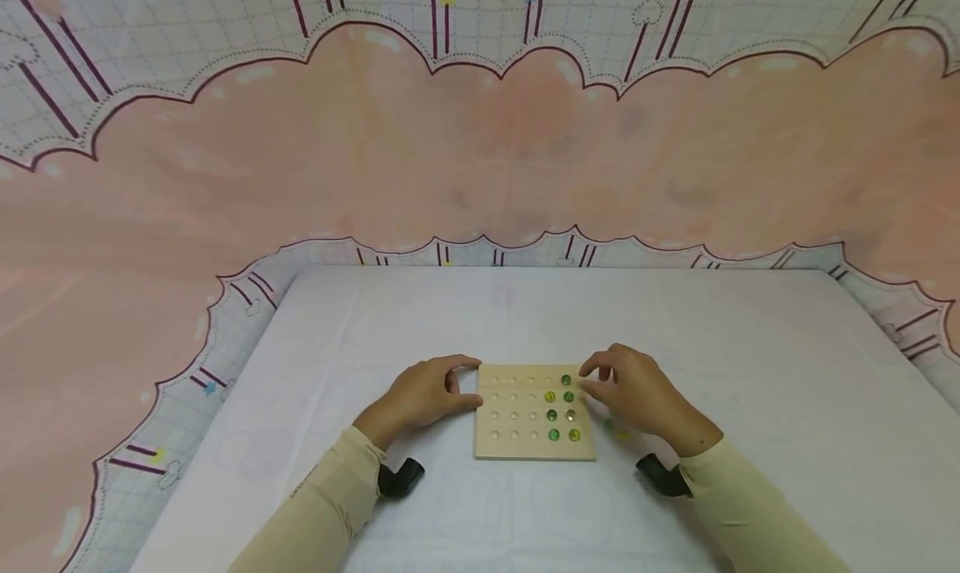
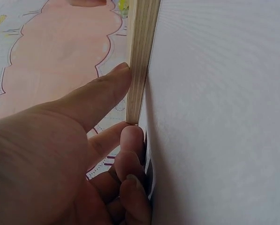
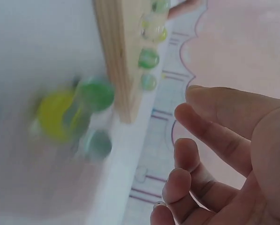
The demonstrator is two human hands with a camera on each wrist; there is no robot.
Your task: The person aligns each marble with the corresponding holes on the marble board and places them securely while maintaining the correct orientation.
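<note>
A square wooden board (image 1: 506, 448) with rows of round dimples lies flat on the white table. Several green, yellow and clear glass marbles (image 1: 553, 435) sit in its two right-hand columns. My left hand (image 1: 423, 396) touches the board's left side, its thumb on the edge (image 2: 139, 56) and its index fingertip at the far corner. At the right side is my right hand (image 1: 630, 390), thumb and index fingertip close together beside the far-right marble (image 1: 566, 380). In the right wrist view no marble shows between those fingertips, and the other fingers curl loosely.
Beneath the right hand, a few loose marbles, one yellow (image 3: 60, 116) and one green (image 3: 96, 94), lie blurred on the table right of the board. A black wrist-worn piece (image 1: 402, 478) juts from each sleeve. A patterned cloth (image 1: 480, 165) hangs behind the white tabletop (image 1: 420, 315).
</note>
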